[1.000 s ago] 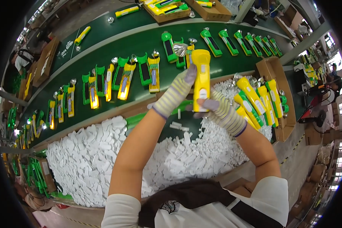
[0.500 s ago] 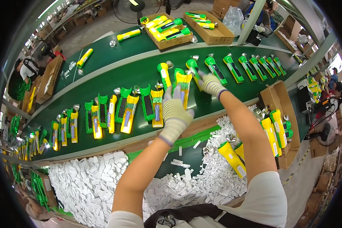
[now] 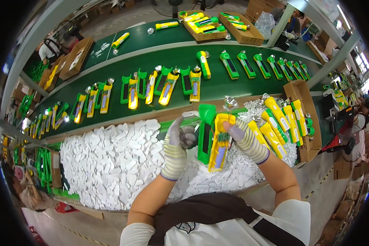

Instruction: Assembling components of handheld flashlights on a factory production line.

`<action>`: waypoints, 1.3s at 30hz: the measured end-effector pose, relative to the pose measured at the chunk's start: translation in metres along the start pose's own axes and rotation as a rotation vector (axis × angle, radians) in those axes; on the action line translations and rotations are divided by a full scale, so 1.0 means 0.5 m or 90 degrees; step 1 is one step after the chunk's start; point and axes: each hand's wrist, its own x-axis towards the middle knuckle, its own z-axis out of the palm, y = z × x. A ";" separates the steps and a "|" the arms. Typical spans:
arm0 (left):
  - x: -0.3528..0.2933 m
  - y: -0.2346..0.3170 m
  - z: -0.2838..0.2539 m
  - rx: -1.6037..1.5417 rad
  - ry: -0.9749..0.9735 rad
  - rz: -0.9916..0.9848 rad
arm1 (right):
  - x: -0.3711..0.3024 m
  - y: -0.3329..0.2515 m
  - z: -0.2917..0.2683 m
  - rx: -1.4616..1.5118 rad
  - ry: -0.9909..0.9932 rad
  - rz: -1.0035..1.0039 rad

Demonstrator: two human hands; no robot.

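Observation:
Over the heap of white parts, my right hand, in a striped knit glove, grips an opened flashlight by its upper edge. Its yellow half shows a circuit board and a purple cylinder inside. The green half, with a dark panel, stands alongside on the left. A silver reflector hangs on wires at the top. My left hand, gloved too, is left of the flashlight with curled fingers. It pinches a small white plastic piece at the fingertips.
White plastic parts fill a wide tray before me. Beyond it, a green conveyor carries opened flashlights on the left and closed ones on the right. A cardboard box and several yellow flashlights are at the right.
Both hands have come back from the conveyor to above the tray. The right now holds an opened flashlight, the left a white piece. The view has shifted, and flashlights on the belt stand elsewhere.

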 end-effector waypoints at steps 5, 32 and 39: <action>-0.133 -0.133 0.133 -0.167 0.044 -0.272 | 0.003 -0.008 0.088 -0.487 -0.032 0.030; -0.278 0.035 0.033 0.049 0.281 0.082 | 0.154 0.223 0.181 -0.802 -0.235 -0.063; -0.243 0.025 0.094 0.119 0.309 0.100 | 0.085 0.191 0.145 -0.710 -0.099 -0.043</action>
